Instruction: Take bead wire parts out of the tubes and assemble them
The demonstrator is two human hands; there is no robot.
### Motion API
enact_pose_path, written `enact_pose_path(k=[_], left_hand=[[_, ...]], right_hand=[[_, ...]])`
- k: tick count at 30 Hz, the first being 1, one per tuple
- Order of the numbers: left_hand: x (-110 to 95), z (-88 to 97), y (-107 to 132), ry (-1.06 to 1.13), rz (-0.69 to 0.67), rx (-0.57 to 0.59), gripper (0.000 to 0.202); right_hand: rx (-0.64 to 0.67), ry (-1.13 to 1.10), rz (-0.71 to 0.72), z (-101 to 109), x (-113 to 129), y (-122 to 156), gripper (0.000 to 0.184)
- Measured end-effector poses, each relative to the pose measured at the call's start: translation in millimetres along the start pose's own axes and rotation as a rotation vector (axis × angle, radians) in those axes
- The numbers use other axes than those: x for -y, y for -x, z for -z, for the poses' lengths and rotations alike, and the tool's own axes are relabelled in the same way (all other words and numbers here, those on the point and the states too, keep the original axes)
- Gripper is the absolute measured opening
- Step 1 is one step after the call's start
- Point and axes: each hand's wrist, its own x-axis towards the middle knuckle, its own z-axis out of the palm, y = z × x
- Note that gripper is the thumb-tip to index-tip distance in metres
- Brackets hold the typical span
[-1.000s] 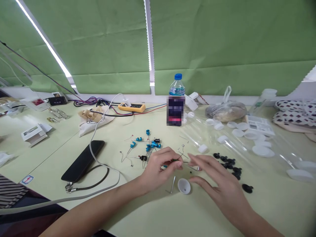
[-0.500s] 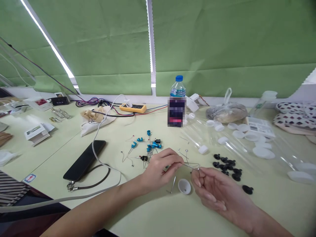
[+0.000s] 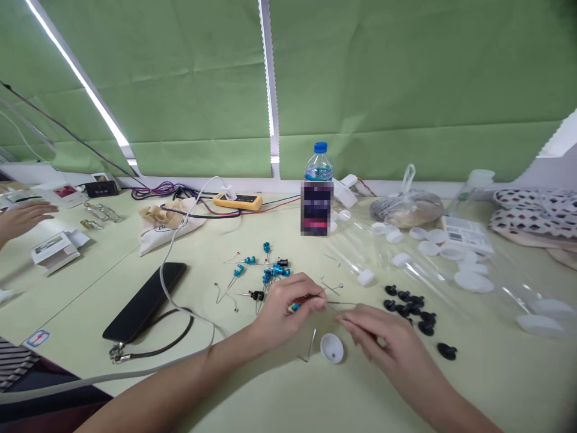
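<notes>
My left hand is closed in a pinch on a thin metal wire, with a bit of blue showing under its fingers. My right hand, palm down, pinches the same wire's other side; its fingertips partly hide it. Just below on the table are a small white cup with a dark spot inside and an L-shaped metal key. Beyond my left hand lie several bent wires with blue metal fittings and black ones.
Black plastic knobs lie right of my hands, near clear tubes with white caps. A bottle stands behind. On the left are a black phone, a white cable and another person's hand.
My right hand has turned from palm up to palm down and now pinches the wire from above. Another person's hand has come in at the far left. The view has shifted slightly.
</notes>
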Motion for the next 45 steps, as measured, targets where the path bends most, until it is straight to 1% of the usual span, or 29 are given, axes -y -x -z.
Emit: enact_pose_path(k=[1,2,3,4,5,6,9,10,11,12,13,14,15,17,19,20,22,23,25,28,30,32,34,36,38,39,42,45], left_hand=[[-0.7,-0.5,-0.3,0.047,0.049,0.01,0.019],[-1.2,-1.1,-0.3,0.097,0.085,0.019,0.02],[-1.7,-1.7,-0.1,0.141,0.108,0.024,0.021],[-2.1,-2.3,0.5,0.17,0.117,0.024,0.022],[-2.4,-2.9,1.3,0.175,0.118,0.019,0.022],[-2.7,-3.6,2.3,0.159,0.112,0.011,0.022],[-3.6,-6.3,5.7,0.055,0.024,0.004,0.019],[-4.0,-7.3,6.6,0.031,-0.013,0.013,0.018],[-4.6,-8.3,7.3,0.017,-0.044,0.021,0.017],[-5.3,-9.2,7.7,0.01,-0.059,0.026,0.017],[-6.1,-10.0,8.0,0.008,-0.057,0.027,0.016],[-6.9,-10.7,8.0,0.011,-0.034,0.026,0.016],[-7.6,-11.3,7.8,0.027,0.008,0.025,0.016],[-8.7,-12.3,7.4,0.108,0.132,0.027,0.018],[-9.3,-13.1,7.0,0.216,0.244,0.031,0.02],[-9.4,-13.3,6.8,0.263,0.279,0.028,0.022],[-9.4,-12.8,6.2,0.313,0.3,0.017,0.022],[-9.5,-12.1,5.7,0.313,0.296,0.014,0.022],[-10.1,-10.1,4.5,0.257,0.272,0.024,0.02],[-12.8,-7.5,3.3,0.118,0.2,0.102,0.015],[-14.7,-7.7,3.6,0.083,0.17,0.176,0.013],[-14.8,-9.5,4.5,0.125,0.189,0.223,0.011],[-12.2,-12.0,4.9,0.263,0.272,0.221,0.01],[-7.2,-13.7,4.2,0.48,0.403,0.197,0.012],[-2.2,-13.9,2.7,0.667,0.522,0.168,0.014],[-0.5,-13.5,2.0,0.726,0.559,0.157,0.015],[0.6,-11.5,1.0,0.796,0.596,0.151,0.016],[-1.9,-10.7,1.8,0.806,0.607,0.171,0.017]], right_hand=[[-0.08,0.192,0.13,1.4,-3.4,1.1,0.026],[-0.148,0.325,0.227,2.8,-6.4,2.2,0.027],[-0.19,0.389,0.282,3.9,-8.5,3.2,0.028],[-0.206,0.385,0.289,4.5,-9.5,3.8,0.03],[-0.207,0.317,0.247,4.4,-9.4,3.9,0.029],[-0.185,0.193,0.158,3.4,-8.1,3.5,0.031],[-0.012,-0.295,-0.249,-2.4,-0.5,0.2,0.055],[0.043,-0.422,-0.364,-4.4,2.2,-1.0,0.057],[0.084,-0.508,-0.436,-5.9,4.5,-1.8,0.056],[0.11,-0.548,-0.459,-6.8,5.9,-1.9,0.053],[0.109,-0.539,-0.438,-7.1,6.3,-1.3,0.05],[0.093,-0.48,-0.383,-6.8,5.5,0.0,0.048],[0.064,-0.371,-0.302,-6.1,3.5,2.0,0.045],[-0.028,-0.045,-0.087,-4.1,-3.9,7.2,0.037],[-0.136,0.297,0.145,-1.4,-13.7,11.8,0.024],[-0.178,0.421,0.243,0.4,-18.4,13.1,0.019],[-0.25,0.539,0.357,4.9,-25.5,13.3,0.017],[-0.284,0.541,0.37,7.7,-27.5,12.3,0.017],[-0.351,0.461,0.306,13.7,-28.8,8.9,0.016],[-0.439,0.254,0.062,21.1,-27.2,3.1,0.017],[-0.482,0.115,-0.089,23.6,-26.0,0.5,0.021],[-0.503,0.031,-0.151,24.0,-25.1,0.3,0.023],[-0.511,0.019,-0.137,22.5,-23.3,3.0,0.024],[-0.498,0.037,-0.085,19.6,-19.7,7.6,0.027],[-0.446,0.049,-0.027,15.6,-14.6,12.1,0.03],[-0.406,0.057,0.006,13.4,-11.9,13.6,0.03],[-0.317,0.09,0.112,6.3,-6.1,14.6,0.021],[-0.294,0.132,0.151,0.0,-5.7,13.3,0.015]])
